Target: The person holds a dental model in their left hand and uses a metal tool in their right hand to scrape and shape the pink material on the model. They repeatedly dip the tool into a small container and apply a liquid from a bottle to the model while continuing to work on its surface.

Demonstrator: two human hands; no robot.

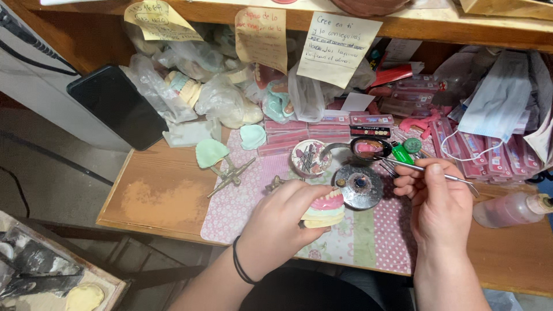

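Note:
My left hand (pixel 282 222) grips a denture model (pixel 326 208) with pink gum, white teeth and a pale yellow plaster base, held over the patterned mat (pixel 368 242). A thin metal dental instrument (pixel 426 170) lies pinched in my right hand (pixel 438 201), its tip reaching left toward a small dark bowl of pink wax (pixel 368 148). Between the two hands sits a round metal burner (pixel 359 185).
A round tin of small tools (pixel 309 157), a green plaster cast (pixel 211 152) on a metal articulator (pixel 230 175), stacked pink tooth-card boxes (pixel 322 129), a black phone (pixel 118 106), a pink liquid bottle (pixel 510 208), bagged casts (pixel 224 101) and face masks (pixel 495 103) crowd the wooden bench (pixel 161 201).

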